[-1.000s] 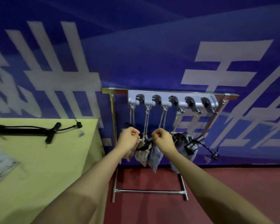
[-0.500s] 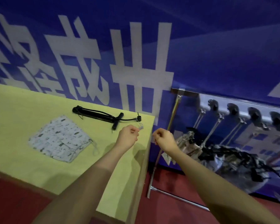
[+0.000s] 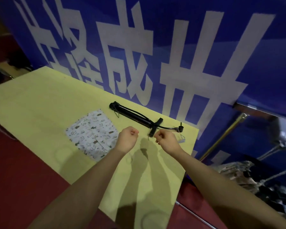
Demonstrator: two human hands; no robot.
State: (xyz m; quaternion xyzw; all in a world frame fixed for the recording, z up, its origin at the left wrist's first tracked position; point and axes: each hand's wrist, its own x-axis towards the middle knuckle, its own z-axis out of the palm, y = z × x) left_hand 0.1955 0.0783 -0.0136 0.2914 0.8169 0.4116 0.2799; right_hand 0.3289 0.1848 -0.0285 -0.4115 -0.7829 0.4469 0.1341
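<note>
Swung away from the rack (image 3: pixel 221 137), holds left hand (image 3: pixel 127 138) and right hand (image 3: pixel 166 140) fisted just before the pump (image 3: pixel 134 115), contents untellable.

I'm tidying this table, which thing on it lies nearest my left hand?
The patterned cloth pouch, lying flat just beside your left hand; the black hand pump lies farther back, closer to your right hand.
</note>
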